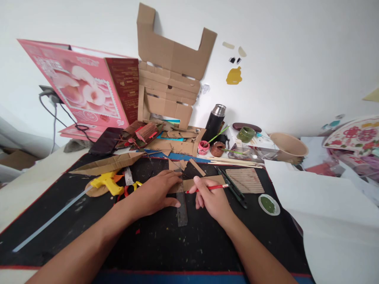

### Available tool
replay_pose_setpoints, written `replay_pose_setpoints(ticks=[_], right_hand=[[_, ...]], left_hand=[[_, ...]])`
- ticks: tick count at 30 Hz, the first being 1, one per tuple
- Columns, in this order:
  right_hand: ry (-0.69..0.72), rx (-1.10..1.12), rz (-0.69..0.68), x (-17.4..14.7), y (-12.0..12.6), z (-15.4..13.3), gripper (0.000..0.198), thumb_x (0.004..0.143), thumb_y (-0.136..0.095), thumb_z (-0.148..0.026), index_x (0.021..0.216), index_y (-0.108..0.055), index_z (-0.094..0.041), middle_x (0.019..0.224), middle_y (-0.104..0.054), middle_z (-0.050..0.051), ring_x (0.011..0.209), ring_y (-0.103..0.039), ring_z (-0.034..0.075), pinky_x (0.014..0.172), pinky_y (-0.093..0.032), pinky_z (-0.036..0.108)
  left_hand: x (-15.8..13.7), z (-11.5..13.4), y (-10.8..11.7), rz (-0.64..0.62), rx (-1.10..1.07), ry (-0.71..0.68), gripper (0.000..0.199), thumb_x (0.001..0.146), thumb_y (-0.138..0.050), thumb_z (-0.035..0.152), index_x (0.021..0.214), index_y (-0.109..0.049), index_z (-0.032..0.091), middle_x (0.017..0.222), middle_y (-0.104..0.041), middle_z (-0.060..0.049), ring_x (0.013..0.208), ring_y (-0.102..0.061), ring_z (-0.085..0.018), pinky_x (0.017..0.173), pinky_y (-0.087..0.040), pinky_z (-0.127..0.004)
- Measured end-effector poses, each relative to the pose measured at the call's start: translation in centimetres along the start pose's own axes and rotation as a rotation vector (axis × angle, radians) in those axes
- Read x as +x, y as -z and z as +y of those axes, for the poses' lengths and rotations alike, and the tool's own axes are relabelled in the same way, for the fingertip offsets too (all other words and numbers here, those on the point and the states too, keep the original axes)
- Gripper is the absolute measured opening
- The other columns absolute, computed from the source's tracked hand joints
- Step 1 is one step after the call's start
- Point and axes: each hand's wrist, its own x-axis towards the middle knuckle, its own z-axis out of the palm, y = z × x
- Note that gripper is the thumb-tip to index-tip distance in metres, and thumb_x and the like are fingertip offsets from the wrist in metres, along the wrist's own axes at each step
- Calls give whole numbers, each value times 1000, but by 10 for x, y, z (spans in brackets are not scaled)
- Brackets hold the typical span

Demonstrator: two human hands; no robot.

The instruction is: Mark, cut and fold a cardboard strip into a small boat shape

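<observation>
My left hand [158,192] lies flat across a dark ruler [182,213], its fingers stretched out and the thumb apart near the ruler's edge. Under the ruler runs a brown cardboard strip [189,184], placed crosswise to it and partly covered by both hands. A red pencil [217,187] is pinched in my right hand [211,199]; its tip points left at the strip beside the ruler. Small cardboard offcuts [197,167] lie just behind the strip. To the right of my right hand are dark pens [237,191] and a corrugated cardboard piece [245,180].
At left lie a yellow glue gun [108,183] with a long glue stick [53,219] and a pointed cardboard piece [106,163]. Paint jars [218,149] and a black flask [213,123] stand behind. A lid with green paint [269,204] sits right, beside white paper [331,221].
</observation>
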Motion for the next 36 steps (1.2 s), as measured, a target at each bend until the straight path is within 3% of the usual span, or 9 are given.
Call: replay_pose_setpoints(ticks=[10,16,24,28,31,33,36], right_hand=[[15,75,148,5,10,-4,69,93,-65,-86,84,-77,-18,46,-55,-4,39,-58,13,41,-39,22],[18,95,157,4,8,-4,71,91,-66,-87,83,-76,-17,46,-55,-4,39,-58,13,40,-39,21],[69,138,224,6,13,-7,68,91,-69,-85,81,-76,-18,47,-55,-4,39,-57,14,40,-38,23],[74,139,230,4,10,-9,70,91,-67,-87,80,-76,-18,46,-54,-4,39,-57,14,40,-39,23],[86,123,238,3,7,-11,71,92,-63,-88,80,-76,-19,45,-54,-3,37,-54,13,40,-39,23],[109,120,251,3,7,-11,72,93,-62,-88,80,-76,-19,45,-54,-3,38,-54,13,41,-39,24],[130,123,273,5,7,-11,72,93,-62,-88,81,-76,-19,45,-54,-4,38,-54,13,41,-39,23]], left_hand=[[-1,0,4,-5,35,-5,58,89,-89,30,143,-68,25,161,-64,-12,153,-53,-36,126,-45,-52],[-1,-3,11,49,71,7,31,93,-86,31,120,-73,24,127,-77,-8,124,-68,-31,107,-55,-44],[4,-2,13,173,120,-9,11,104,-67,29,110,-74,23,116,-76,-9,114,-71,-30,101,-56,-42],[6,-2,15,239,70,-9,25,110,-54,29,94,-73,22,103,-76,-8,104,-71,-27,96,-57,-39],[6,0,11,263,71,-29,19,107,-59,28,112,-76,23,116,-77,-9,115,-69,-29,105,-55,-42],[7,4,5,242,92,-47,27,103,-71,33,128,-74,23,127,-76,-11,123,-66,-32,109,-54,-46],[8,11,-3,193,121,-68,38,98,-81,39,131,-73,22,129,-75,-12,125,-64,-33,112,-52,-50]])
